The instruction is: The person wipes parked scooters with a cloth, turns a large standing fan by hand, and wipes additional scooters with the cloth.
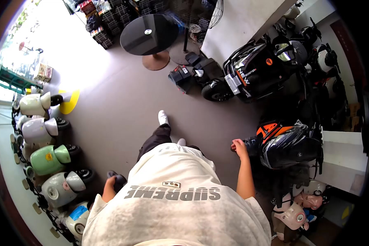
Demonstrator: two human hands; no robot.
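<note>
My left hand point(110, 178) hangs low at my left side, its fingers partly hidden and curled against a dark grey rounded thing point(119, 181) whose kind I cannot make out. On the other side, my right hand point(239, 146) is held out from my body with the fingers curled in. Whether anything small lies inside them is hidden. Just right of that hand stands a black scooter with orange panels point(289, 141), partly wrapped in clear plastic. I cannot tell whether the hand touches it.
Several pastel scooters, including a green one point(49, 160), line the left wall. Ahead are a round black table point(137, 41), a standing fan point(185, 43) and another black scooter point(260, 69). Pink scooters point(291, 215) stand at lower right. Grey floor point(110, 106) runs between the rows.
</note>
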